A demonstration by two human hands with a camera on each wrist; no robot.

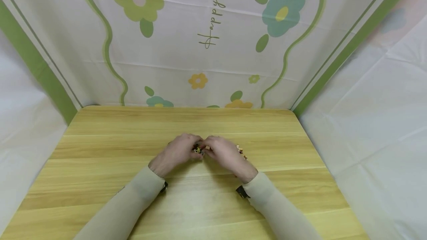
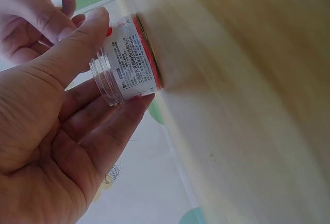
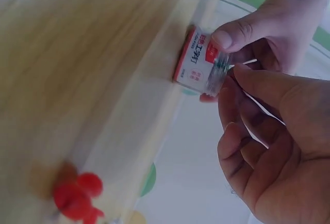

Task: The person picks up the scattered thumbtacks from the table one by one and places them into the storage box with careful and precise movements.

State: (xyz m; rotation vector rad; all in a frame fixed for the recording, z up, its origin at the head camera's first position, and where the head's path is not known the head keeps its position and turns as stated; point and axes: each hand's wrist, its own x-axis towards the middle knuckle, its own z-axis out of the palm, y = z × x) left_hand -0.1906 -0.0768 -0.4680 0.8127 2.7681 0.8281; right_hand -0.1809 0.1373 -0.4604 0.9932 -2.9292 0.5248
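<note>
A small clear jar (image 2: 126, 61) with a white label reading "PUSH PINS" and a red band stands on the wooden table in the left wrist view. My left hand (image 1: 181, 149) grips it around the side, thumb opposite the fingers. From above, small multicoloured push pins (image 1: 198, 150) show inside the jar. At the jar's mouth is my right hand (image 1: 225, 153), its thumb and index fingertips close together right at the rim. I cannot tell whether a pin is between them. Large and blurred in the right wrist view, a red push pin (image 3: 75, 198) lies on the table.
Several loose push pins (image 1: 239, 149) lie on the table just beyond the right hand, partly hidden by it. The wooden table (image 1: 186, 121) ends at a hanging floral cloth (image 1: 166, 47) at the back. White cloth (image 1: 373, 121) hangs along the sides.
</note>
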